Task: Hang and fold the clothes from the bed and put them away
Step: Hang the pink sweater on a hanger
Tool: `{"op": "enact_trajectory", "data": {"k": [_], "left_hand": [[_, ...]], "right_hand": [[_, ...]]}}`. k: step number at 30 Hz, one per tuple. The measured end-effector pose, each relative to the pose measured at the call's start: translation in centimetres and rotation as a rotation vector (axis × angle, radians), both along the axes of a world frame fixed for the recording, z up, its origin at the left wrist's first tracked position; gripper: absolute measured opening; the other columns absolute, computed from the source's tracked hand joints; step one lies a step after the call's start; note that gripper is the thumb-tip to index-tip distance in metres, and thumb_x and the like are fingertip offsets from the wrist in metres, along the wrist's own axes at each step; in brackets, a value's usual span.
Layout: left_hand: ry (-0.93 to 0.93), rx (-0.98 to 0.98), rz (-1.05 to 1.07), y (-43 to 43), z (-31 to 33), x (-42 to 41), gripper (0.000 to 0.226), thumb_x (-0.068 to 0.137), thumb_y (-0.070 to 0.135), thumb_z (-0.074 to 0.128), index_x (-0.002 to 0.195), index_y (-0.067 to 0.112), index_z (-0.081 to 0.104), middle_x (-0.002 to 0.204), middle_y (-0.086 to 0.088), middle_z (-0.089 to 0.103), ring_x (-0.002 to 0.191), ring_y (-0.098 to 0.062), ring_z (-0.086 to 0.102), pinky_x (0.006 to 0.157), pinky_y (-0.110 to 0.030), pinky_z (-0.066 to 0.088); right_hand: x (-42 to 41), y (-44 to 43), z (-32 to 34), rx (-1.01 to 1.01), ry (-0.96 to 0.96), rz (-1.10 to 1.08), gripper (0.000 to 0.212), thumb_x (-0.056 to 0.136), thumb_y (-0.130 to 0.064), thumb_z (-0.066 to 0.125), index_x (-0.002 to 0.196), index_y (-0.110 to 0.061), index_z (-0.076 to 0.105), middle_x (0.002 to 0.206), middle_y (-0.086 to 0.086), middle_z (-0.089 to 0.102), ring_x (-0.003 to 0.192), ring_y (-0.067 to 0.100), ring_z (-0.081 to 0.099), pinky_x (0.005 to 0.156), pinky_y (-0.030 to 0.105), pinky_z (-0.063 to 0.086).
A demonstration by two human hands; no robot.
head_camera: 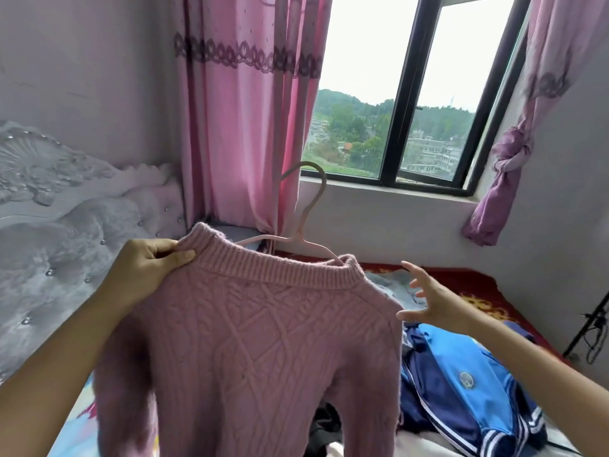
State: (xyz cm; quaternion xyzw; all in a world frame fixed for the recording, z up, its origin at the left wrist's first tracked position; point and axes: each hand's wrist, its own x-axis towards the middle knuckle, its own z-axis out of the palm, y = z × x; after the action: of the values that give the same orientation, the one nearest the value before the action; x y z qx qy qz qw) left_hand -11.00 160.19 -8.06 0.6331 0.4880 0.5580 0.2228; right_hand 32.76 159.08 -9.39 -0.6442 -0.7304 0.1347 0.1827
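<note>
Hands worked a pink cable-knit sweater (257, 341) onto a pale pink hanger (306, 225) above a bed (478, 288) strewn with clothes. The left hand (148, 265) pinched the ribbed collar at its left end between thumb and curled fingers, holding the garment up with its body and sleeves hanging down. The right hand (431, 301) was spread open with fingers straight, just beside the sweater's right shoulder and gripping nothing. The hanger's hook pointed up; its right arm ran down inside the collar, while its left arm showed behind the neckline. A blue and navy track jacket (461, 374) with white stripes lay crumpled on the bed beneath the right forearm. A grey tufted headboard (49, 209) stood at left, a pink curtain (240, 110) hung in the corner, and a dark-framed window (412, 94) looked out on green hills.
</note>
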Motion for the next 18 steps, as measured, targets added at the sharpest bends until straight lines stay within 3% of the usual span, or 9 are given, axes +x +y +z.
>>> {"op": "enact_trajectory", "data": {"k": [4,8,10,12,13,15,16,18], "left_hand": [[-0.036,0.01,-0.001,-0.4,0.0,0.2,0.02,0.082,0.009,0.068,0.08,0.029,0.069,0.064,0.022,0.068,0.06,0.011,0.06,0.058,-0.002,0.045],[-0.088,0.014,0.033,-0.8,0.0,-0.7,0.018,0.081,0.011,0.069,0.078,0.029,0.069,0.062,0.016,0.069,0.056,0.01,0.06,0.054,-0.002,0.044],[-0.095,0.011,0.06,-1.1,-0.1,-1.5,0.017,0.081,0.013,0.069,0.078,0.029,0.069,0.063,0.018,0.069,0.056,0.01,0.06,0.055,-0.002,0.045],[-0.088,0.01,0.078,-1.3,-0.2,-2.3,0.015,0.081,0.015,0.069,0.08,0.031,0.069,0.064,0.021,0.068,0.058,0.011,0.06,0.056,-0.002,0.044],[-0.079,0.013,0.089,-1.6,-0.2,-2.7,0.015,0.081,0.016,0.069,0.082,0.031,0.069,0.065,0.022,0.068,0.059,0.012,0.06,0.057,-0.001,0.044],[-0.03,0.037,0.129,-2.1,-0.4,-3.2,0.015,0.082,0.015,0.069,0.09,0.028,0.071,0.066,0.029,0.066,0.062,0.015,0.059,0.059,0.001,0.042],[-0.007,0.051,0.155,-2.4,-0.4,-3.3,0.017,0.082,0.016,0.069,0.094,0.028,0.071,0.066,0.033,0.064,0.063,0.018,0.058,0.059,0.002,0.042],[0.006,0.087,0.182,-3.0,-0.3,-3.6,0.026,0.079,0.017,0.071,0.091,0.04,0.072,0.065,0.037,0.062,0.063,0.02,0.056,0.06,0.003,0.041]], "right_hand": [[-2.0,0.9,-3.5,0.157,0.025,-0.08,0.086,0.073,-0.019,0.078,0.144,-0.023,0.029,0.125,0.01,0.054,0.106,0.021,0.054,0.077,0.026,0.037],[-3.2,1.6,-4.3,0.496,0.044,-0.126,0.04,0.082,-0.002,0.065,0.121,-0.004,0.057,0.108,0.018,0.063,0.092,0.036,0.063,0.075,0.038,0.046],[-3.4,1.7,-3.9,0.613,0.024,-0.105,0.026,0.084,0.008,0.058,0.108,0.003,0.064,0.095,0.023,0.066,0.083,0.039,0.065,0.073,0.043,0.05],[-3.5,2.0,-3.0,0.646,0.012,-0.041,0.031,0.08,0.016,0.056,0.107,0.006,0.066,0.095,0.022,0.068,0.082,0.031,0.068,0.077,0.033,0.049],[-3.5,2.1,-2.6,0.644,0.053,0.012,0.033,0.078,0.02,0.056,0.106,0.007,0.067,0.095,0.019,0.07,0.082,0.021,0.068,0.078,0.023,0.047],[-3.6,2.0,-1.6,0.567,0.257,0.077,0.03,0.08,0.02,0.057,0.104,0.006,0.068,0.094,0.005,0.071,0.079,-0.008,0.063,0.076,0.003,0.043],[-3.5,1.8,-1.1,0.482,0.423,0.077,0.025,0.082,0.016,0.058,0.1,0.003,0.07,0.09,-0.003,0.071,0.076,-0.014,0.061,0.074,0.003,0.044],[-3.7,1.4,-0.3,0.292,0.84,0.088,0.029,0.084,0.013,0.054,0.084,-0.006,0.076,0.076,-0.007,0.073,0.068,-0.004,0.064,0.066,0.01,0.05]]}}
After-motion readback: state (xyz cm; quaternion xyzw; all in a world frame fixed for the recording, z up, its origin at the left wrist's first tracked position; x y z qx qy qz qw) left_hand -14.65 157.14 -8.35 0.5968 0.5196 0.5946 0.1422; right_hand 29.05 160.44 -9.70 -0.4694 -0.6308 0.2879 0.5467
